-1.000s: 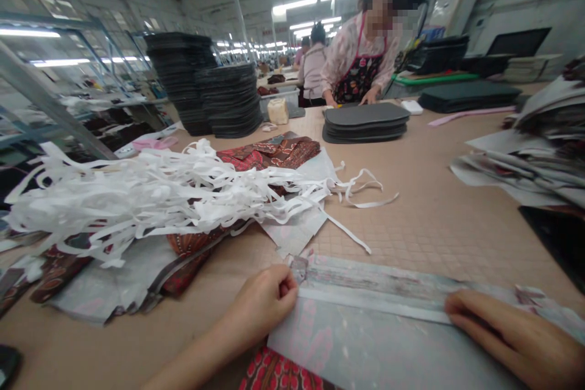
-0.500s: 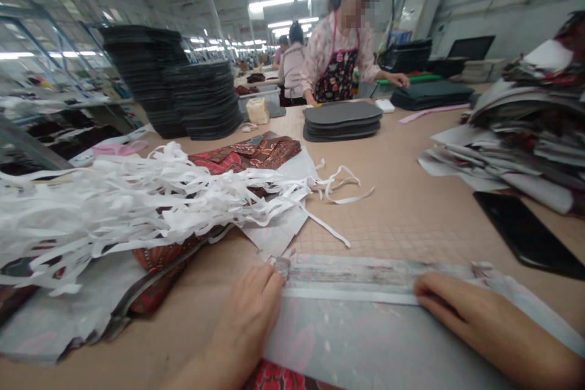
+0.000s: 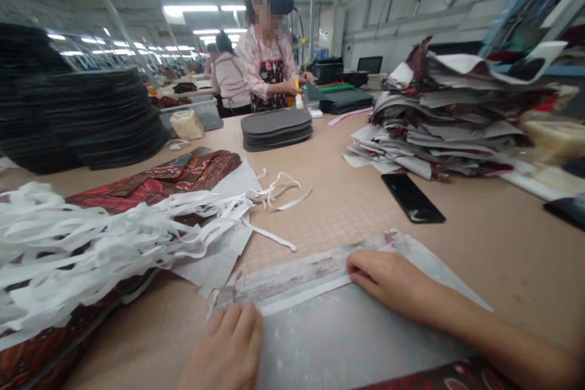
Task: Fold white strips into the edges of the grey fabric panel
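A grey nonwoven fabric sheet [image 3: 347, 329] lies on the tan table [image 3: 347, 213] in front of me, with a folded strip [image 3: 292, 277] running along its upper part. My right hand [image 3: 388, 280] presses the fold with its fingers together. My left hand [image 3: 226, 344] sits at the near edge of the sheet, just below the left end of the strip, and its fingers hide the edge there. A red patterned fabric [image 3: 439, 376] shows under the sheet's near side. To my left lies a tangle of white ribbon strips [image 3: 105, 244].
Red-brown patterned fabric pieces [image 3: 192, 173] lie beyond the ribbons. A black phone [image 3: 412, 197] and a tall pile of fabric sheets [image 3: 448, 116] are on the right. Stacked dark grey pads [image 3: 276, 129] stand ahead, with a co-worker [image 3: 269, 42] across the table and taller stacks [image 3: 77, 116] at left.
The view has swung left and the sheet now appears tilted. My right hand has slid left along the fold, and my left hand sits lower. The co-worker's hands have moved together.
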Available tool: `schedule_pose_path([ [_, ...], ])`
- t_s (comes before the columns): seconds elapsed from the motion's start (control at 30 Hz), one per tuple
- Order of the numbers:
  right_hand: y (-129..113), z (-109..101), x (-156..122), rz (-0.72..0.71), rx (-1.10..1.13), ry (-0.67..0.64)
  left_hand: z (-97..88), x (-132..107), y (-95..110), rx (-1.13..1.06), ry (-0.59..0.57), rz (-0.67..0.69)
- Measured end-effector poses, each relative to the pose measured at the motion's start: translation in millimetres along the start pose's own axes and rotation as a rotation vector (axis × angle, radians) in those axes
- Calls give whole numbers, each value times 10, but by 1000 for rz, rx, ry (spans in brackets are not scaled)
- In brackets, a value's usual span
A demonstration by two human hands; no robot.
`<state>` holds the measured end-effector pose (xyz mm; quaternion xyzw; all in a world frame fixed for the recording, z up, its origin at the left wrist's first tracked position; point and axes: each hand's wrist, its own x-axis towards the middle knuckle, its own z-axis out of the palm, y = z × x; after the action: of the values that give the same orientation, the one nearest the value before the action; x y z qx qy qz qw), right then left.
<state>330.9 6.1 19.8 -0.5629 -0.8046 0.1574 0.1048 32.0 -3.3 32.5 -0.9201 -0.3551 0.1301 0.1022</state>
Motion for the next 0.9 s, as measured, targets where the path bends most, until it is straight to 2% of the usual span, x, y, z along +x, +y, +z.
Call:
schedule_pose_path([
  [0.1, 2, 31, 6, -16, -27, 22, -136, 331, 170, -89, -59, 96],
  [0.2, -25, 47, 13, -12, -67, 35, -195, 611, 345, -184, -23, 193],
  [0.27, -38, 32, 10, 9, -87, 30, -185, 719, 423, -205, -1, 206],
  [0.4, 90, -74, -63, 80, 5, 29, -98, 787, 469, -196, 50, 215],
  [0.57, 555, -204, -290, 218, 275, 97, 11, 808, 421, -229, 94, 240],
  [0.67, 744, -211, -387, 290, 362, 148, 46, 836, 393, -200, 129, 259],
  [0.9, 724, -167, -358, 355, 342, 234, 25, 897, 391, -223, 37, 247],
])
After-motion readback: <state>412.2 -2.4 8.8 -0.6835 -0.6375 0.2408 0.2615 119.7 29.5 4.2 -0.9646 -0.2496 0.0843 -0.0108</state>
